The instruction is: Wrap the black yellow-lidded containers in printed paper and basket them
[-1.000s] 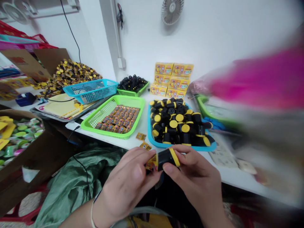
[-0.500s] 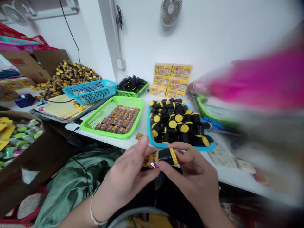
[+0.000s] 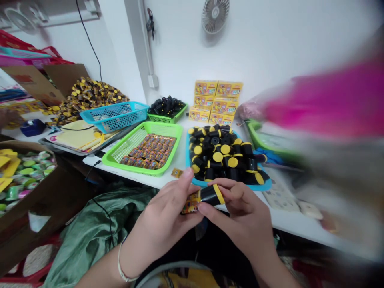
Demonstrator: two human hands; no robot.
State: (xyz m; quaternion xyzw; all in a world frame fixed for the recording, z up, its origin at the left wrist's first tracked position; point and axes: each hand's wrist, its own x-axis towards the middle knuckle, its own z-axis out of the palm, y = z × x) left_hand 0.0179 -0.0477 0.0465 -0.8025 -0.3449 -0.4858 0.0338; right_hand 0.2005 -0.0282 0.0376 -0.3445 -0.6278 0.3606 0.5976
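Observation:
Between my hands is a black canister (image 3: pixel 209 195) with a yellow lid, lying on its side. My right hand (image 3: pixel 244 214) grips it by the lid end and its near side. A printed orange label (image 3: pixel 191 203) meets the canister's left end, and my left hand (image 3: pixel 168 214) holds it between thumb and fingers. Just behind my hands, a blue basket (image 3: pixel 188 160) is heaped with black canisters with yellow lids. To its left, a green basket (image 3: pixel 112 157) holds rows of labelled canisters (image 3: pixel 153 151). A small label piece (image 3: pixel 177 173) lies on the white table (image 3: pixel 144 181).
Yellow printed boxes (image 3: pixel 222 103) are stacked by the wall. Farther left are an empty-looking blue basket (image 3: pixel 114 114), a green basket of black parts (image 3: pixel 167 106) and a canister pile (image 3: pixel 87 94). A carton (image 3: pixel 67 192) stands left. A blurred pink shape (image 3: pixel 333 100) fills the right.
My hands have shifted slightly, and the canister's lid end has moved a little up. The label sits a bit differently in my left hand. Both hands keep their hold.

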